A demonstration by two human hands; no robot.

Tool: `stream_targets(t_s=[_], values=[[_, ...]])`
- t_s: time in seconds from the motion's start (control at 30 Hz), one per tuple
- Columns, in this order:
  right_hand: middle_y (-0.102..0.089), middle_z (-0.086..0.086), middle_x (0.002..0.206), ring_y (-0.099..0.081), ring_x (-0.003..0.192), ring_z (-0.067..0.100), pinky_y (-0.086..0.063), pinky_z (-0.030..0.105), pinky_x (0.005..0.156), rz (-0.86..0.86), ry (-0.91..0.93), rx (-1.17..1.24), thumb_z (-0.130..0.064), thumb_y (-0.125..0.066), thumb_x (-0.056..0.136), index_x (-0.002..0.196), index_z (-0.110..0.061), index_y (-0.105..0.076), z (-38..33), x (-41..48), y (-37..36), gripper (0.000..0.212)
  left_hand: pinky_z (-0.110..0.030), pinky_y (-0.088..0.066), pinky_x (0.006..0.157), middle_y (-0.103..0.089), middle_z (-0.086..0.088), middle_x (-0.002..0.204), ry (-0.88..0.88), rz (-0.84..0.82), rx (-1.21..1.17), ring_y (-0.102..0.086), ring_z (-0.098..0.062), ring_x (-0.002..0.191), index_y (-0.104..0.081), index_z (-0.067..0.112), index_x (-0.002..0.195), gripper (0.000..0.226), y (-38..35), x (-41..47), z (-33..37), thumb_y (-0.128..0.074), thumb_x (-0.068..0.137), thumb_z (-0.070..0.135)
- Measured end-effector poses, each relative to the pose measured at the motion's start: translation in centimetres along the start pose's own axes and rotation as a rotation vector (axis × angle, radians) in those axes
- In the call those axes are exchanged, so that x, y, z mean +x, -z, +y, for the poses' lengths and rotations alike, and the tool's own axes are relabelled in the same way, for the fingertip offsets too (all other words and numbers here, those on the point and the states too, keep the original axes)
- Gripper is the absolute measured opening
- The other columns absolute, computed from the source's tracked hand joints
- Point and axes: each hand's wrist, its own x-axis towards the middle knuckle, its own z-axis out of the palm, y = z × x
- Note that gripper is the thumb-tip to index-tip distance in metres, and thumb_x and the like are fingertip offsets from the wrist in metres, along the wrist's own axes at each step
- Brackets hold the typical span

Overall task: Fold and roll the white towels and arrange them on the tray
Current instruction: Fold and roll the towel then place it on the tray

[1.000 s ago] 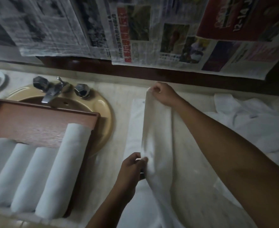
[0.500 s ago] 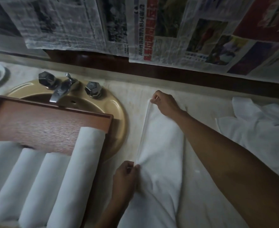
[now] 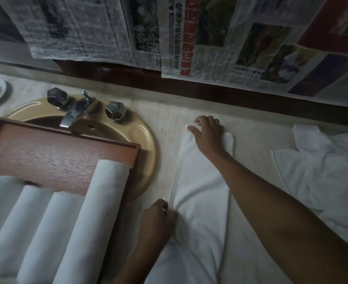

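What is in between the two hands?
The folded white towel, lying flat on the counter. The right hand rests on its far end, the left hand pinches its near edge. The head view shows it.

The view is dim and low in contrast, with a grey cast. The white towel [image 3: 201,193] on the countertop [image 3: 164,111] and the rolled towels [image 3: 99,212] on the tray [image 3: 46,152] are the brightest areas, yet read as dull grey-white. Light seems to fall from above, though its source is out of view: the faucet [image 3: 74,113] carries small highlights on its upper faces. The strip under the newspapers [image 3: 83,27] along the countertop's back edge is nearly black. The left hand [image 3: 156,220] at the towel's near left edge is dark, with little detail. Newsprint is smeared and unreadable. Straight lines bow toward the corners, and the rolled towels look soft.
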Motion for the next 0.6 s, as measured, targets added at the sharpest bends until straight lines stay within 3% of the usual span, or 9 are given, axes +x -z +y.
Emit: stream_targets(t_s=[0.13,0.23,0.37,0.5,0.6], values=[[-0.057,0.007,0.13,-0.048,0.123,0.032,-0.038,0.046,0.098,0.003,-0.187,-0.091,-0.043,-0.058,0.101,0.121,-0.022,-0.061,2.4,-0.3,3.4,0.029,-0.032,-0.051,0.065,-0.071,0.007,0.075,-0.117,0.045,0.077,-0.067,-0.013,0.071,-0.068,0.021,0.094,0.017,0.6,1.6,2.5,-0.067,0.093,0.038],[-0.053,0.011,0.131,-0.045,0.125,0.034,-0.038,0.048,0.101,-0.121,-0.318,-0.204,-0.045,-0.058,0.1,0.119,-0.023,-0.06,5.3,-0.6,6.6,0.03,-0.029,-0.051,0.066,-0.075,0.001,0.083,-0.172,0.072,0.035,-0.071,-0.018,0.077,-0.07,0.019,0.1,0.016,0.6,4.1,5.1,-0.066,0.096,0.034],[-0.059,0.007,0.116,-0.052,0.115,0.032,-0.044,0.045,0.096,-0.241,-0.275,-0.133,-0.04,-0.061,0.099,0.097,-0.022,-0.06,7.7,-0.5,8.2,0.019,-0.03,-0.05,0.07,-0.071,0.001,0.083,-0.117,0.091,-0.037,-0.07,-0.023,0.08,-0.07,0.018,0.1,0.017,0.1,7.9,7.5,-0.066,0.095,0.034],[-0.065,0.0,0.107,-0.059,0.106,0.028,-0.045,0.045,0.093,-0.177,-0.276,-0.065,-0.036,-0.061,0.1,0.091,-0.023,-0.056,7.8,0.2,8.4,0.016,-0.028,-0.045,0.068,-0.069,0.001,0.085,-0.052,0.129,-0.019,-0.064,-0.021,0.078,-0.067,0.02,0.089,0.015,-0.6,9.1,7.7,-0.073,0.09,0.034],[-0.061,0.005,0.111,-0.055,0.11,0.031,-0.04,0.046,0.091,-0.12,-0.291,-0.124,-0.03,-0.061,0.1,0.093,-0.021,-0.054,7.5,-0.8,7.8,0.013,-0.028,-0.04,0.068,-0.062,0.008,0.079,-0.038,0.154,0.001,-0.06,-0.019,0.08,-0.064,0.02,0.085,0.017,-0.8,9.0,7.9,-0.075,0.088,0.033]])
